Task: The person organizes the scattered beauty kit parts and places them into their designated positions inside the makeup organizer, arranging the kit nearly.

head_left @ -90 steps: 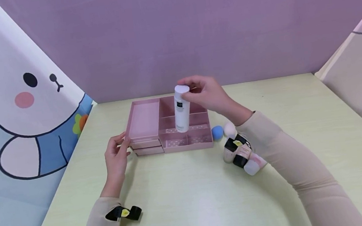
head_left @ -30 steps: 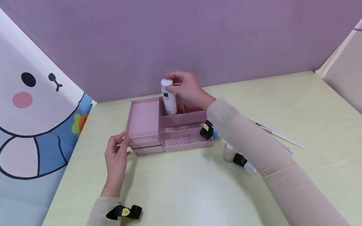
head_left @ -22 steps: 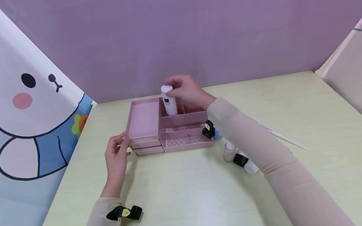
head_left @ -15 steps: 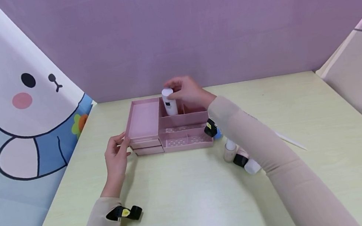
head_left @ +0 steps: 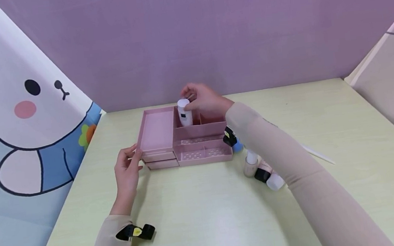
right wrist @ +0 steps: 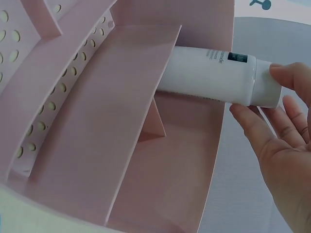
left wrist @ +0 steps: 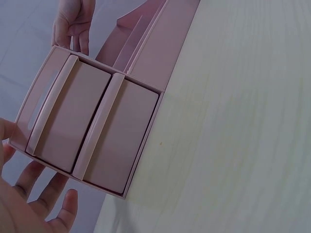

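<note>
The white bottle (right wrist: 209, 75) is pinched at its cap (right wrist: 266, 83) by the right hand (head_left: 207, 99), its base (hidden by a partition (right wrist: 104, 116)) below the fingertips in the back row of the pink organizer (head_left: 155, 129), whose side is touched by the relaxed left hand (head_left: 127, 175).

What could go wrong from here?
1. The white bottle, held by its cap in the right hand, might tip if released off-balance.
2. The right sleeve, partly hiding the loose containers, might knock them when withdrawn.
3. The pink organizer could shift if pushed; the left hand touches only one end.
</note>
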The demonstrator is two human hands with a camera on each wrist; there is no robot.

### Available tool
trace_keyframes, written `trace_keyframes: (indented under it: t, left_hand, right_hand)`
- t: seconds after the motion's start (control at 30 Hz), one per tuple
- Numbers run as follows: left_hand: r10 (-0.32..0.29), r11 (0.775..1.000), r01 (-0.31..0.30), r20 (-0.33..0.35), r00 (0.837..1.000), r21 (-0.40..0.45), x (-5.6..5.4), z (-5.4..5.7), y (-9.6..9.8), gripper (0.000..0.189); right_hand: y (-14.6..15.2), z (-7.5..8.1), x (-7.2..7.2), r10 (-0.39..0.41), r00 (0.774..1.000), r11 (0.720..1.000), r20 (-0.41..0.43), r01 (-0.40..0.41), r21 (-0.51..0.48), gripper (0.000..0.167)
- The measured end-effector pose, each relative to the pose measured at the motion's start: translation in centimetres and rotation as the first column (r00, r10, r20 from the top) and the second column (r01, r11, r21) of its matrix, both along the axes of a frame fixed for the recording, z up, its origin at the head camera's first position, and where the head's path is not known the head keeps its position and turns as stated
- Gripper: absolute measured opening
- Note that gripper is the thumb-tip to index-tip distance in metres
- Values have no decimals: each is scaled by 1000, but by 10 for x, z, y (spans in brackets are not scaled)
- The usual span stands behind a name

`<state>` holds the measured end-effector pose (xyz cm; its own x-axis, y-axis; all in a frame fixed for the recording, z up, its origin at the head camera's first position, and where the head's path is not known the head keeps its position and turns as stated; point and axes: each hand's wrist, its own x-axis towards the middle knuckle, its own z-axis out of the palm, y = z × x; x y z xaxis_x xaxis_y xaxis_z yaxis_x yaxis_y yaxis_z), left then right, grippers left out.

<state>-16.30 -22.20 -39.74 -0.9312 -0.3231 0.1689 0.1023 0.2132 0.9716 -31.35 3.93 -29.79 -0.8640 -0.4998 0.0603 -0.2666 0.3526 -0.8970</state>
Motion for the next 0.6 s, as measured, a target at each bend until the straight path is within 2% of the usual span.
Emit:
trace_keyframes:
  t: [0.3, 0.6]
  left_hand:
    - [-1, 1000, 1, 0, 1000, 5, 0, 1, 1, 30]
    - [2, 1000, -2, -6, 1000, 2, -1, 0, 0, 30]
  right_hand:
    - [-3, -4, -4, 70, 997, 997, -13, -70, 14, 36]
    - [-7, -2, -6, 81, 996, 996, -23, -80, 47, 36]
